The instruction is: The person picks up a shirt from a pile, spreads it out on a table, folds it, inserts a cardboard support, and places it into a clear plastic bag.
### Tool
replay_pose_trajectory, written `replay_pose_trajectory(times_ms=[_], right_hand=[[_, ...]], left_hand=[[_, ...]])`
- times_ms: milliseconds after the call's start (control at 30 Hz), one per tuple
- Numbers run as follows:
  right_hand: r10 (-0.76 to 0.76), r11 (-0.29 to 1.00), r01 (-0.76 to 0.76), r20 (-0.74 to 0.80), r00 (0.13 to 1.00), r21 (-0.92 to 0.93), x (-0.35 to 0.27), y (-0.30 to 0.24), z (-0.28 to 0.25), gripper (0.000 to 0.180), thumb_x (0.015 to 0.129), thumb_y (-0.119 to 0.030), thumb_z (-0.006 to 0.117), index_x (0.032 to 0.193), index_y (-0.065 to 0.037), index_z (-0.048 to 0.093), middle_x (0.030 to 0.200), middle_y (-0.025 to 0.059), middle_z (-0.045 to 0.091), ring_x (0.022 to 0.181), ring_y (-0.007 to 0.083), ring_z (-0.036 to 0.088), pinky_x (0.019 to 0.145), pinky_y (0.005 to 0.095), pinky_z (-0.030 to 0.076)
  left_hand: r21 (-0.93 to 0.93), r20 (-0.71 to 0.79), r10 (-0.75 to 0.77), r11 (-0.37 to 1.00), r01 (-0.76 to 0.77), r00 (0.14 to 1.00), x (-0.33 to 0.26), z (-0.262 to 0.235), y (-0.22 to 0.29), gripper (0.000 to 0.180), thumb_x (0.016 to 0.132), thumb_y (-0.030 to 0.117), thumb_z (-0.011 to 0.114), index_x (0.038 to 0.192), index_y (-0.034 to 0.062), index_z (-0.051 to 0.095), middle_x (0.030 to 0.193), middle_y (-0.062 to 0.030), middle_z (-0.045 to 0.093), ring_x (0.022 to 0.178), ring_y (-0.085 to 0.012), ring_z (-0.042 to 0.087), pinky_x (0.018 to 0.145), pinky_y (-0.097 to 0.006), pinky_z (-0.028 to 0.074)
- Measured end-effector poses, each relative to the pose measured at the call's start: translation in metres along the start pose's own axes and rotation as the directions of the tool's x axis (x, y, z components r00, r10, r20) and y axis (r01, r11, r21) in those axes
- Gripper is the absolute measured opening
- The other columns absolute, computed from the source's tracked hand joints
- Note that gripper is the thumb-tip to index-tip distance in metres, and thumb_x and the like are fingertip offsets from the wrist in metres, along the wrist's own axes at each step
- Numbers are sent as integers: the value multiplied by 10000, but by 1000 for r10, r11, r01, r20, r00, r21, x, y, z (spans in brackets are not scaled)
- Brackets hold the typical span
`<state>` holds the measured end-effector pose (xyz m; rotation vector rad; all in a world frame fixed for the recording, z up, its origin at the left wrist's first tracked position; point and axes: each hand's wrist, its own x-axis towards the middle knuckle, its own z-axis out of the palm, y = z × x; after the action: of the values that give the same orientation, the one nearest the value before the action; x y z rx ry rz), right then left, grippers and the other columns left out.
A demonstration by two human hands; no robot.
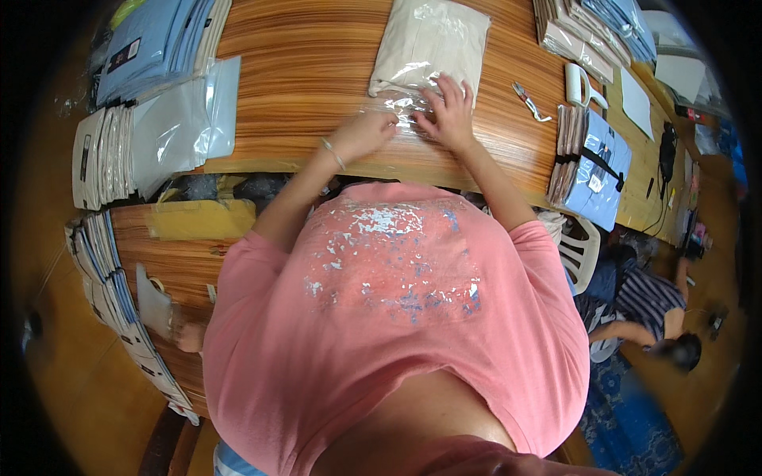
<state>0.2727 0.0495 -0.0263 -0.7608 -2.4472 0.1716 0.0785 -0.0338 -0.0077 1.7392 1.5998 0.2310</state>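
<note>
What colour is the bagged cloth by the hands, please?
The bagged cloth is cream, best seen in the head view.

no legible writing, labels (125,55) on blue packets (159,38) too small

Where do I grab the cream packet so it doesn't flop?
Probably by both long side edges, coming in low from left and right: the cream packet lies flat and looks soft, so a single corner might let it sag. The left hand and right hand are both at its near end.
</note>
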Motion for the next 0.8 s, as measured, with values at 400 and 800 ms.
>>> replay_pose_trajectory(times_ms=[400,800], right_hand=[[248,964,-259,146,958,66,4,-60,62,80,740,-38,584,820,-31,577,831,120,554,839,299,535,751,403,439],[64,996,-75,165,984,57,7,-67,32,139,696,-89,526,815,-43,581,832,89,557,839,254,549,733,346,469]], left_hand=[[526,101,803,458,-716,587,141,-9,-18,462,888,361,494,1335,277,414,1445,-18,292,1345,-213,249,1075,-531,193],[612,113,801,410,-676,588,142,-5,-21,521,861,467,496,1348,312,395,1454,-12,278,1345,-190,251,1063,-516,212]])
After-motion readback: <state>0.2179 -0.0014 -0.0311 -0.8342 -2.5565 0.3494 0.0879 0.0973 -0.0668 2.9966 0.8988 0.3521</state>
